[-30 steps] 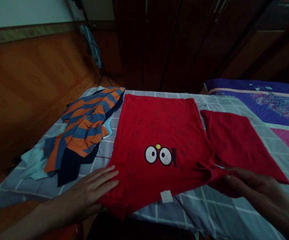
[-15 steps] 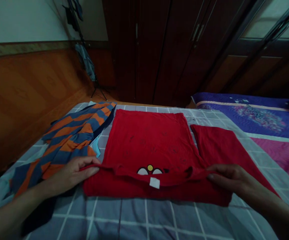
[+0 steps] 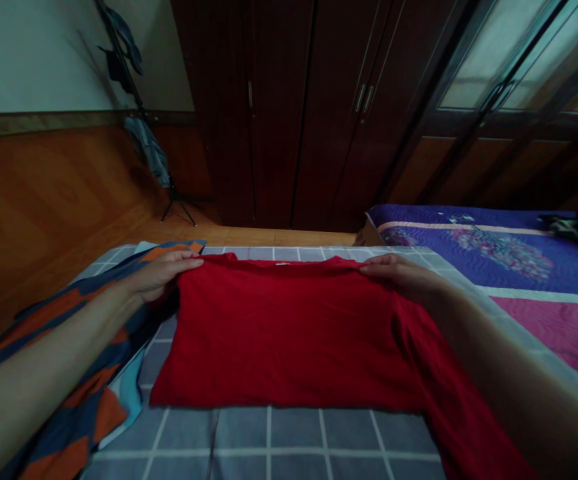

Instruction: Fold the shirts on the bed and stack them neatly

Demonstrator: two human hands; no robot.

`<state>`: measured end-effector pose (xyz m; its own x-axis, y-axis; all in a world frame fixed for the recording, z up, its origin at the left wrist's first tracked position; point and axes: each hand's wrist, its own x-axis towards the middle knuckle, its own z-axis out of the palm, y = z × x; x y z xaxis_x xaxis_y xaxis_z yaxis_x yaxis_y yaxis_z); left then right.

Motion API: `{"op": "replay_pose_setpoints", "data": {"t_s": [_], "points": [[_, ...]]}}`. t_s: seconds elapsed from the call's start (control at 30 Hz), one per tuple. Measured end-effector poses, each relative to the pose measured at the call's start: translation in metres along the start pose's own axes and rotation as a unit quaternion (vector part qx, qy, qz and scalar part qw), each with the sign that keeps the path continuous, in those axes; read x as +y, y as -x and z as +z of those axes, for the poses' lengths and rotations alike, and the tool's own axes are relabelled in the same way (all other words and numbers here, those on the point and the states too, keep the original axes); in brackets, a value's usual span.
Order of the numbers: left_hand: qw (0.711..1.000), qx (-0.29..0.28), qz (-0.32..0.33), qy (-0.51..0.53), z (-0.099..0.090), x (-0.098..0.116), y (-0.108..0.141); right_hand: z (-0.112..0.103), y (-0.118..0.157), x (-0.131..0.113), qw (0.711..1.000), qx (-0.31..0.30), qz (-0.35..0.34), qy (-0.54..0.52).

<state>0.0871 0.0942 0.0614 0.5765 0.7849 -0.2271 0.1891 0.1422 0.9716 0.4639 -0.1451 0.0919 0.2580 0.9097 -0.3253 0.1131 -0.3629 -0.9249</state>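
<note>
A red T-shirt (image 3: 283, 333) stretches between my two hands, its collar edge at the far side with a bit of white label showing. My left hand (image 3: 166, 272) pinches the shirt's far left corner between thumb and fingers. At the far right corner, my right hand (image 3: 393, 270) grips the same edge. The near fold of the shirt rests on a grey checked bedsheet (image 3: 293, 440). Red cloth also hangs beside and below my right forearm. The shirt's printed front is out of sight.
Orange and blue striped clothing (image 3: 69, 333) lies on the left of the bed, with a light blue cloth (image 3: 131, 393) by it. Right of this bed is a purple and pink mattress (image 3: 449, 247). A dark wardrobe (image 3: 279, 133) and a coat stand (image 3: 143, 127) stand behind.
Both hands have carried the shirt's collar edge away from me, toward the bed's far side, covering the part with the print. The camera view has tilted up and shifted slightly right.
</note>
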Motion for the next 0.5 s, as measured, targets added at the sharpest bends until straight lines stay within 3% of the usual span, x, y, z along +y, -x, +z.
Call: {"op": "replay_pose_setpoints", "data": {"t_s": [0.1, 0.2, 0.33, 0.5], "points": [[0.998, -0.026, -0.037, 0.05, 0.006, -0.016, -0.036, -0.008, -0.041, 0.016, 1.0, 0.017, -0.005, 0.019], [0.997, 0.04, -0.031, 0.06, 0.013, -0.037, -0.06, -0.01, -0.067, 0.037, 0.999, 0.041, 0.009, 0.029], [0.996, 0.068, -0.001, 0.054, 0.016, -0.05, -0.066, -0.009, -0.076, 0.06, 0.996, 0.081, 0.005, 0.042], [0.993, 0.099, 0.047, 0.034, 0.013, -0.048, -0.066, -0.014, -0.081, 0.067, 0.983, 0.14, -0.041, 0.114]]}}
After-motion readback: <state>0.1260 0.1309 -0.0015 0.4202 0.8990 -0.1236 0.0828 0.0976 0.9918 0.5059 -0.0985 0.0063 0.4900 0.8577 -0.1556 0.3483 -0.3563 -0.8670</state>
